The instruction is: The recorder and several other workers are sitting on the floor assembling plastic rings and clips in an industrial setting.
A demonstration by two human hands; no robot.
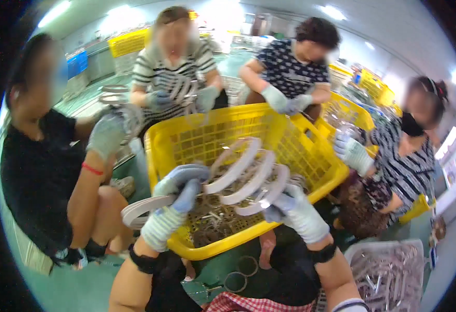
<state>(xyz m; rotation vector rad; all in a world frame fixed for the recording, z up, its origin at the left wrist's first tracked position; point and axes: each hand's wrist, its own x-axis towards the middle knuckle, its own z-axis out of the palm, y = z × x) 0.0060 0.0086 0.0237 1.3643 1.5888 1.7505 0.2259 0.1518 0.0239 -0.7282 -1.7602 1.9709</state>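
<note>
Left hand [178,195], gloved, fingers curled shut on the near end of a bunch of flat white rings [241,177]; one pale ring [139,210] juts from under this hand toward 8 o'clock. Right hand [295,210], gloved, closed on the far end of the same bunch, at roughly 4 o'clock from the rings' middle. Hands well apart, the bunch spanning between them.

Long axis of the bunch runs about 9 to 3 o'clock, tilted slightly down on the right. Each ring stands on edge, arcing up toward 12. Both hands are equally on it; neither is nearer.

Bunch hangs over the open yellow crate [295,151], above its near rim. Loose metal parts [215,216] lie on the crate floor directly beneath.

Outward: gloved co-workers sit round the crate from 9 to 3 o'clock. A pale basket [389,265] of metal pieces lies at 5 o'clock.
</note>
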